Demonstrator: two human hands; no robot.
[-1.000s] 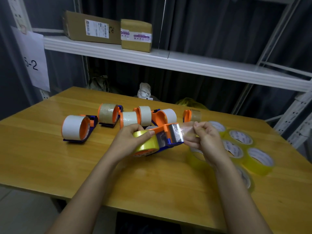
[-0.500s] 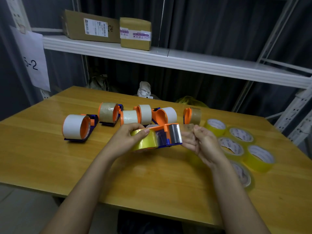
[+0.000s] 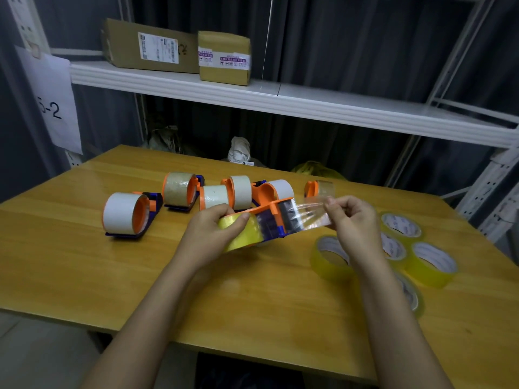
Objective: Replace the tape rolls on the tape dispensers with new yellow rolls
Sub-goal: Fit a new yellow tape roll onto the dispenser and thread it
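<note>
Threading the new tape is the step we have in hand. Our left hand (image 3: 209,237) curls round the yellow roll (image 3: 243,232) already seated on the orange-and-blue dispenser (image 3: 270,220), holding it just above the wooden table (image 3: 84,265). Our right hand (image 3: 351,224) pinches the free end of the tape strip (image 3: 310,217) between thumb and fingertips and draws it out past the dispenser's front end; the film looks clear and slightly wrinkled.

Next, we judge, the strip must lie flat against the front roller and reach the cutting edge, so the pull calls for steady, even tension and a straight line, or the film may fold on itself or stick to our fingers.

Five other dispensers stand on the table behind our hands: the white-roll dispenser (image 3: 127,213) at far left, a brownish-roll dispenser (image 3: 179,190) beside it, then two more white-roll ones (image 3: 224,193) and a further one (image 3: 276,190) close together, and a small one (image 3: 320,188) beyond the strip. By our reckoning these are not yet refitted.

As for containers, we see none on the table. The spare yellow rolls (image 3: 432,263) lie flat and loose at the right, near our right wrist, some partly hidden by the forearm. Two cardboard boxes (image 3: 151,46) sit closed on the shelf (image 3: 337,108) above; what they hold we cannot tell.
</note>
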